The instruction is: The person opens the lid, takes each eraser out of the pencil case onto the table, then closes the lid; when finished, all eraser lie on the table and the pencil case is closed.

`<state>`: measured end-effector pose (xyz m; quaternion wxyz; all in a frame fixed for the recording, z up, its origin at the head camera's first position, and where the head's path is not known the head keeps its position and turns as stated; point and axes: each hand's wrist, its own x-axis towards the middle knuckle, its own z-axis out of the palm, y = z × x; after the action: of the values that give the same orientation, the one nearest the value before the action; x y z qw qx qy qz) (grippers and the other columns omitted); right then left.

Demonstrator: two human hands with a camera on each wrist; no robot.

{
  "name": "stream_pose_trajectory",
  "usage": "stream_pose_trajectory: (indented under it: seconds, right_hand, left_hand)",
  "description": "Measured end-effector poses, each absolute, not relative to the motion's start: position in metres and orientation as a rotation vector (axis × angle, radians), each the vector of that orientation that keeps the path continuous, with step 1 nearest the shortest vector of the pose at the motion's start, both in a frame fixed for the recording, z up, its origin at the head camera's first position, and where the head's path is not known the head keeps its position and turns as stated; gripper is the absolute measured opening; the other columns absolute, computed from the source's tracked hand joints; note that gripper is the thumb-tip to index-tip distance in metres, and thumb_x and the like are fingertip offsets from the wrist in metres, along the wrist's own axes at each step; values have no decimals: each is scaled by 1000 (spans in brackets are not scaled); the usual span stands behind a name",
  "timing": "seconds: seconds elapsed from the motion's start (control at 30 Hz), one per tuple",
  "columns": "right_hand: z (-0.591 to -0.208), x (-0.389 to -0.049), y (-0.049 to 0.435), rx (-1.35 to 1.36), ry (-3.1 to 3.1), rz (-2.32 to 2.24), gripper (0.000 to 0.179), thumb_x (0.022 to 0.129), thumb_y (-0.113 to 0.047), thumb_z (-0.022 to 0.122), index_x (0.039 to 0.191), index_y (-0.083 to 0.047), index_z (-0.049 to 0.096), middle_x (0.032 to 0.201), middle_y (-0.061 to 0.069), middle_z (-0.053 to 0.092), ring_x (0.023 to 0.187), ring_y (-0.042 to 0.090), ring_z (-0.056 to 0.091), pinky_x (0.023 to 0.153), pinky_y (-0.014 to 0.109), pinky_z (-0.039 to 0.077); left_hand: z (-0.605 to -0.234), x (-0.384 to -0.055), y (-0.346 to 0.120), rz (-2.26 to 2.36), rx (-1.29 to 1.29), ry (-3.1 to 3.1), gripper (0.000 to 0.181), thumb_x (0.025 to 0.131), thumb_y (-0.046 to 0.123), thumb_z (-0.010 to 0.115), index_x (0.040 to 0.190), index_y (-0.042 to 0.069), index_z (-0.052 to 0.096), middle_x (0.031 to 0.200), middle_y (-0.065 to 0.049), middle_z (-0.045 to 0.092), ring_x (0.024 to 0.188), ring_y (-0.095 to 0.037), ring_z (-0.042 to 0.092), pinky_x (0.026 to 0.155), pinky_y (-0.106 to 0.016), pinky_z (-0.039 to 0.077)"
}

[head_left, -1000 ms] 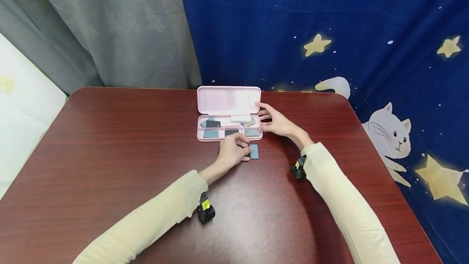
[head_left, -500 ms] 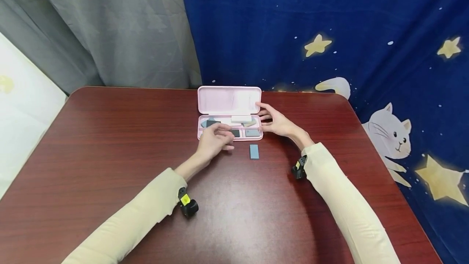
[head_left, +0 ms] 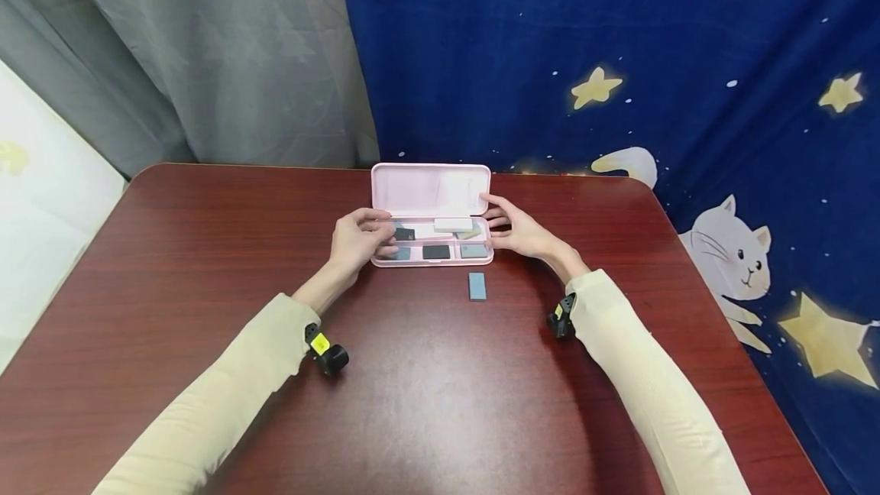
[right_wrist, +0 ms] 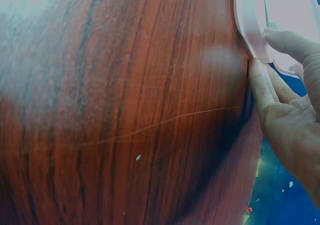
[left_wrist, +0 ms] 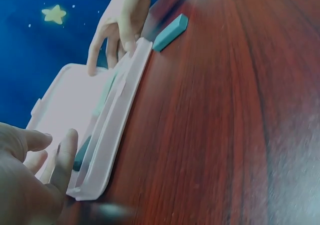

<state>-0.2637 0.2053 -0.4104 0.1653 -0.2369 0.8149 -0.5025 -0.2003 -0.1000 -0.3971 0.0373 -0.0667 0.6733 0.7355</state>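
A pink pencil case (head_left: 376, 263) lies with its lid (head_left: 406, 189) raised at the back of the table. At its left end is my left hand (head_left: 355, 239), its fingers spread between lid and tray with nothing held. My right hand (head_left: 517, 230) touches the right end, fingers spread from the lid down to the tray wall; the right wrist view shows its fingertips at the case's corner. Inside the case are a dark block (head_left: 436, 252), a white block (head_left: 452, 225) and several blue-grey ones. In front of it lies a blue-grey rectangular block (head_left: 477, 286).
The case rests on a reddish-brown wooden table (head_left: 440, 403). Behind the table hang a grey curtain (head_left: 261, 59) and a blue one (head_left: 516, 37) with stars and a cat. Each wrist wears a small black camera (head_left: 330, 354).
My left hand has left the blue-grey block in front and moved left across the case to its left end. The block and my right hand have stayed in place.
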Motion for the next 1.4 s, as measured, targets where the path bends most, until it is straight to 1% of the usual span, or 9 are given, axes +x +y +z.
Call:
stream_pose_trajectory:
  seconds: [0.27,0.47,0.57,0.7,0.83,1.0,1.1,1.23,1.4]
  right_hand:
    - [-410,-264,204,-687,2318,-1440,85,82,10,68,152,-5,22,130,28,45,120,40,48,100,52,42]
    - [-410,-264,206,-688,2319,-1433,86,82,9,68,152,-6,22,130,28,46,119,41,48,100,52,42]
    - [-411,-265,207,-684,2321,-1429,85,82,9,69,152,-7,22,130,27,46,119,40,49,100,52,42]
    - [-411,-265,207,-686,2317,-1437,85,82,9,69,152,-6,23,130,28,46,119,41,49,99,52,42]
    - [-411,-265,206,-691,2310,-1439,85,82,9,68,152,-6,22,131,29,45,120,41,48,100,53,42]
    - [-411,-267,205,-698,2313,-1428,84,83,8,69,152,-7,23,131,28,46,119,40,49,99,52,43]
    - [-412,-267,205,-701,2320,-1421,85,83,7,69,152,-7,23,131,27,46,119,39,49,99,51,43]
    - [-412,-267,206,-696,2334,-1412,85,83,8,69,152,-7,23,130,27,46,119,39,49,99,51,43]
    - [-412,-266,206,-691,2323,-1421,84,83,8,69,152,-6,23,130,28,45,119,41,48,99,52,43]
  left_hand:
    - [-401,-204,-108,2165,-232,2157,34,88,-4,65,120,-10,56,107,-33,62,68,-16,67,68,-35,58]
    - [-406,-207,-112,2048,-150,2348,29,86,-3,65,113,-9,60,94,-28,66,60,-16,67,56,-30,57]
    - [-404,-210,-112,1906,-77,2501,24,85,-1,66,108,-8,63,88,-24,69,56,-13,66,53,-31,57]
    - [-399,-220,-112,1576,86,2797,16,85,5,70,99,-2,70,79,-14,70,57,-12,64,63,-29,56]
    - [-393,-235,-115,1359,304,2904,12,84,5,70,95,0,73,80,-11,71,66,-18,64,63,-30,53]
    - [-386,-252,-120,1181,518,2794,14,84,4,70,98,1,74,91,-11,72,79,-21,64,69,-29,51]
    - [-383,-257,-122,1113,606,2692,19,84,-1,67,101,0,73,93,-11,71,82,-21,63,70,-29,50]
    - [-383,-261,-123,1062,727,2568,29,81,-9,60,108,-2,70,92,-14,69,84,-23,61,73,-29,49]
    - [-385,-264,-125,1016,839,2461,46,75,-17,54,116,-3,67,99,-16,63,90,-26,54,77,-32,44]
